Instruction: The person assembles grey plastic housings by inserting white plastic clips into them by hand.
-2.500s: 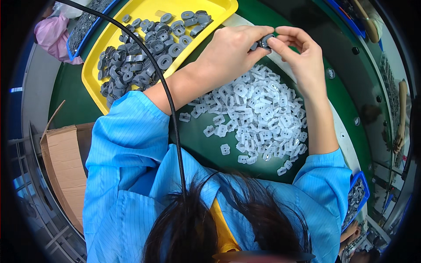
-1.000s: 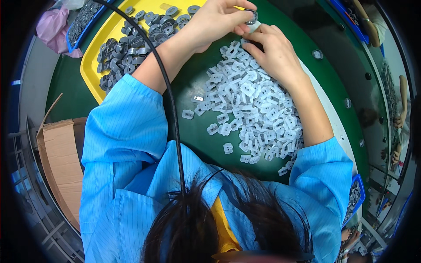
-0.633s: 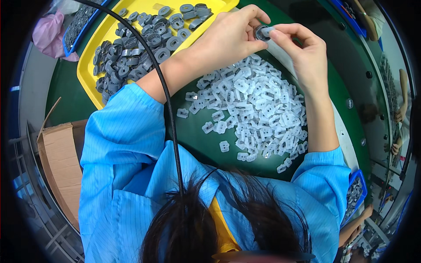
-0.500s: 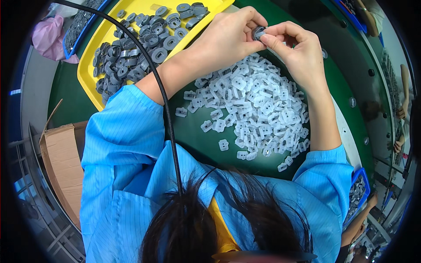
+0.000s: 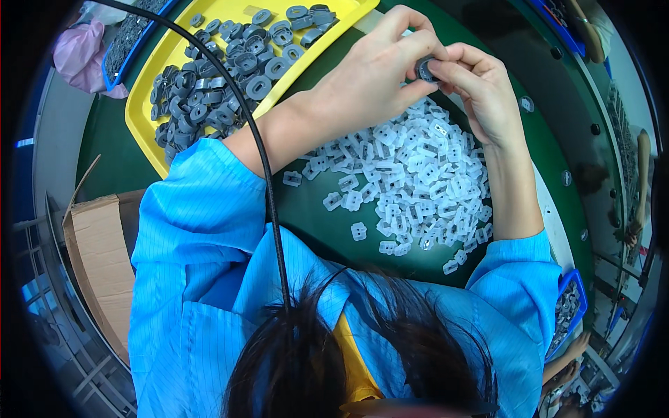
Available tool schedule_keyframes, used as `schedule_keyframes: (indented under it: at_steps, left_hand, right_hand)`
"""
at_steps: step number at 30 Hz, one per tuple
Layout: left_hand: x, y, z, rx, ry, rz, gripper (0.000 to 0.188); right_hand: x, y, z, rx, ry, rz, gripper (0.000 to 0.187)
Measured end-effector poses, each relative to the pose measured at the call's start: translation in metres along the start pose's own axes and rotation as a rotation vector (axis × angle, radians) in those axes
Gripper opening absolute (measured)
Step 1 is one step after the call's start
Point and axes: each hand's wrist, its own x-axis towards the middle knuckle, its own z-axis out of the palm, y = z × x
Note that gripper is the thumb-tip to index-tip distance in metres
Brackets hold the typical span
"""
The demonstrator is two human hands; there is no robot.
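Note:
A small dark grey oval plastic part (image 5: 424, 70) is held between both hands, above the far end of the white pile. My left hand (image 5: 383, 73) is closed on it from the left, thumb below and bent fingers above. From the right, the thumb and forefinger of my right hand (image 5: 489, 94) pinch the same part. The fingers cover much of it, so I cannot tell whether another piece sits inside. Under and in front of my hands spreads a heap of small translucent white plastic pieces (image 5: 425, 177). Many loose dark grey oval parts (image 5: 244, 64) lie in a yellow tray (image 5: 139, 136).
A black cable (image 5: 259, 150) hangs across the view over my left forearm. An open cardboard box (image 5: 101, 254) stands at the left, a pink bag (image 5: 80, 59) far left. Blue bin (image 5: 584, 299) with small parts at right. Other people's arms (image 5: 642, 174) show beyond the right edge.
Both hands have shifted slightly right and nearer with the grey part. The part has turned, and my left fingers now bend closer over it.

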Motion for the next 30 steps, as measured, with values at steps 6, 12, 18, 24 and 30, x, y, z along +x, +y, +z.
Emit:
schedule_keyframes:
  at_steps: [6,12,18,24,30]
  left_hand:
    - [0.004,-0.016,-0.013,-0.208,-0.169,-0.002,0.032]
    - [0.006,-0.021,-0.016,-0.176,-0.186,0.118,0.032]
    - [0.004,-0.006,0.001,-0.310,0.091,0.077,0.027]
    - [0.020,-0.039,-0.039,0.109,-0.018,-0.184,0.030]
    - [0.013,-0.115,-0.094,0.364,-0.368,-0.522,0.031]
  right_hand:
    - [-0.004,-0.021,-0.008,-0.001,-0.101,0.232,0.017]
    - [-0.007,-0.028,0.009,-0.237,-0.006,0.063,0.016]
    - [0.000,-0.003,0.001,0.407,-0.084,0.040,0.027]
    - [0.007,0.008,-0.039,0.063,0.238,0.102,0.024]
    - [0.012,0.029,-0.076,-0.722,0.557,0.056,0.030]
